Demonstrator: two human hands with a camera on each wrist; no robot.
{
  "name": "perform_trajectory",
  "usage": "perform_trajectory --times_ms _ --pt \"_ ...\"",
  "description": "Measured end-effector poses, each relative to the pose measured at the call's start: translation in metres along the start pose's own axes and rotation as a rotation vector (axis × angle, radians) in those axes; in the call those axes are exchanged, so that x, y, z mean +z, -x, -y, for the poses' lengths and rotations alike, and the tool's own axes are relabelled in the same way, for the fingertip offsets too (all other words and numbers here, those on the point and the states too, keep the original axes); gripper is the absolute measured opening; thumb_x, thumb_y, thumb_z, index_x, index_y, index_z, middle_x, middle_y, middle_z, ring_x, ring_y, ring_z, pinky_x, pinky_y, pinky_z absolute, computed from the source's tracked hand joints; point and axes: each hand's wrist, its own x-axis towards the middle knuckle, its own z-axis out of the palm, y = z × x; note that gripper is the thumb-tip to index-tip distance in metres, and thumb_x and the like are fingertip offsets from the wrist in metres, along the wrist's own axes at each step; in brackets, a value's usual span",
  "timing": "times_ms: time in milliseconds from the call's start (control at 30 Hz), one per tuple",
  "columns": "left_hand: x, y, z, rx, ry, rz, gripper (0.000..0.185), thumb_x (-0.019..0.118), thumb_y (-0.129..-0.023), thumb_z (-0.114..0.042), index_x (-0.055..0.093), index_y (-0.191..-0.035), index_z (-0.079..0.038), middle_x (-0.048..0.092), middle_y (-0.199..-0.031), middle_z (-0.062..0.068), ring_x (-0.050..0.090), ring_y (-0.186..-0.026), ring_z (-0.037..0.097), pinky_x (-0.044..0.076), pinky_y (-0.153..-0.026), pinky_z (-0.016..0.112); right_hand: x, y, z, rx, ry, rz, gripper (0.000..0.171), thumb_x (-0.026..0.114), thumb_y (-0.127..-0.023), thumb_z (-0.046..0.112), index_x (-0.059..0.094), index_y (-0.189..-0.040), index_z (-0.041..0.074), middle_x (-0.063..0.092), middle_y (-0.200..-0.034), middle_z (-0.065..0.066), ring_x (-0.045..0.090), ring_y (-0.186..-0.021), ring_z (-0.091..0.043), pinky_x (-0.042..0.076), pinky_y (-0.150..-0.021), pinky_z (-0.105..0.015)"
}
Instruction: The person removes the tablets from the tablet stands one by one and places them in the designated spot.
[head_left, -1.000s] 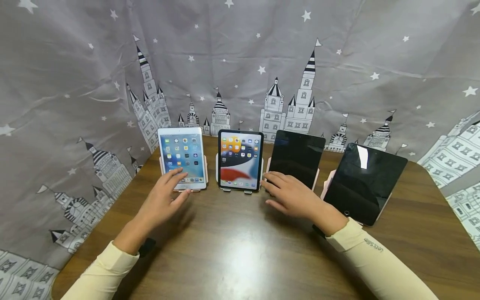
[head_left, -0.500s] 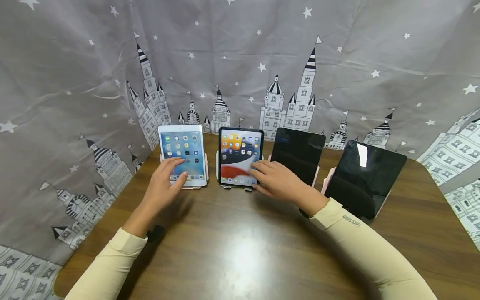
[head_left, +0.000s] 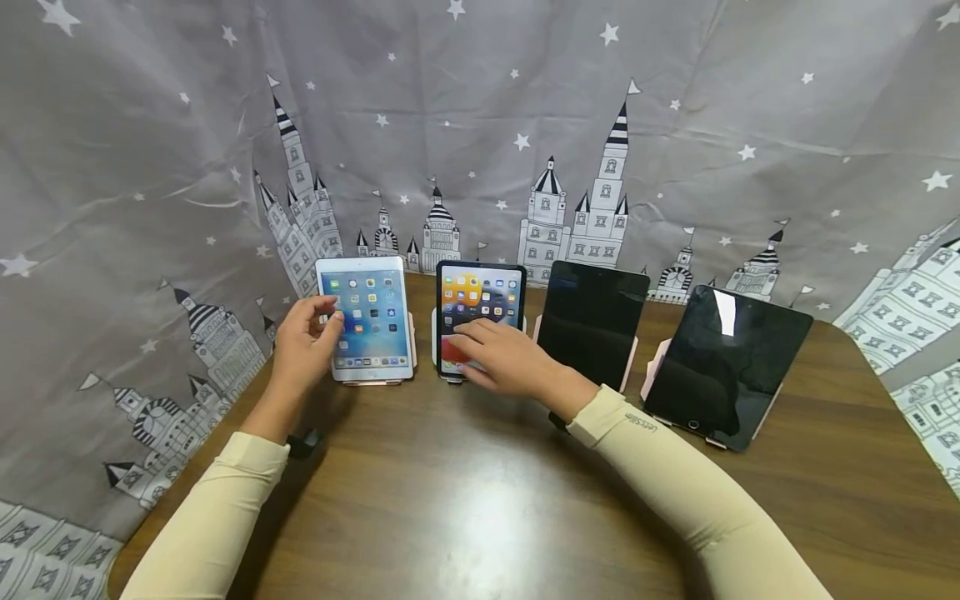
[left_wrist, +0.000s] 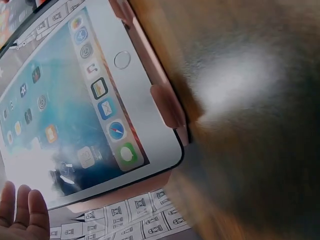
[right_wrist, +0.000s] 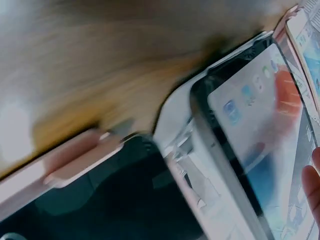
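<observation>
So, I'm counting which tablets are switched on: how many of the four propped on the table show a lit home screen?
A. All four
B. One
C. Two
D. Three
C: only the white tablet and the black-framed tablet beside it show icons, while the third tablet and the large right tablet are dark.

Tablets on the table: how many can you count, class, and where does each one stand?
4, in a row on stands. The white tablet is leftmost, the lit black tablet next, then a dark tablet, and the large dark tablet rightmost. None seems hidden.
</observation>
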Motion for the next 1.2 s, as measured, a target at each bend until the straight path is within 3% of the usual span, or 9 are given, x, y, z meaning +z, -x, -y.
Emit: perform_trajectory --times_ms 200,500,767,1033,1200 --pt "0.004 -0.009 0.0 -0.094 0.042 -0.04 0.03 0.06 -0.097 -0.011 0.063 -0.123 0.003 0.061 -0.115 0.015 0.058 -0.096 0.009 0.046 -0.08 0.014 0.002 -0.017 0.003 0.057 -0.05 -0.006 0.04 0.06 -0.098 0.031 0.061 -0.13 0.007 0.06 -0.13 -0.007 0.055 -0.117 -0.021 0.049 -0.098 -0.035" --pt "0.0 -0.026 -0.002 0.001 -0.025 -0.104 0.029 0.061 -0.094 -0.008 0.063 -0.121 0.004 0.058 -0.111 0.017 0.058 -0.101 0.022 0.05 -0.084 0.017 0.009 -0.038 0.019 0.135 -0.126 -0.046 0.04 0.059 -0.099 0.03 0.06 -0.132 0.007 0.06 -0.13 -0.006 0.054 -0.121 -0.019 0.043 -0.104 -0.032" --pt "0.005 -0.037 -0.002 -0.039 0.023 -0.137 0.03 0.06 -0.095 -0.011 0.063 -0.122 0.003 0.059 -0.111 0.014 0.056 -0.103 0.018 0.049 -0.086 0.018 0.01 -0.049 0.019 0.245 -0.166 -0.108 0.04 0.062 -0.098 0.027 0.058 -0.132 0.006 0.06 -0.132 -0.009 0.056 -0.121 -0.019 0.046 -0.101 -0.033" --pt "0.002 -0.041 -0.001 -0.055 -0.033 -0.13 0.032 0.058 -0.097 -0.015 0.062 -0.126 -0.001 0.057 -0.115 0.014 0.056 -0.106 0.021 0.051 -0.09 0.023 0.007 -0.061 0.013 0.385 -0.31 -0.127 0.042 0.061 -0.099 0.026 0.056 -0.135 0.005 0.058 -0.135 -0.009 0.054 -0.124 -0.021 0.044 -0.104 -0.034" --pt "0.0 -0.045 -0.001 -0.041 -0.034 -0.144 0.031 0.059 -0.096 -0.013 0.063 -0.124 0.001 0.057 -0.112 0.014 0.056 -0.101 0.015 0.05 -0.084 0.016 0.005 -0.069 0.013 0.397 -0.303 -0.109 0.042 0.058 -0.101 0.028 0.056 -0.136 0.005 0.058 -0.136 -0.008 0.053 -0.125 -0.021 0.042 -0.105 -0.033"
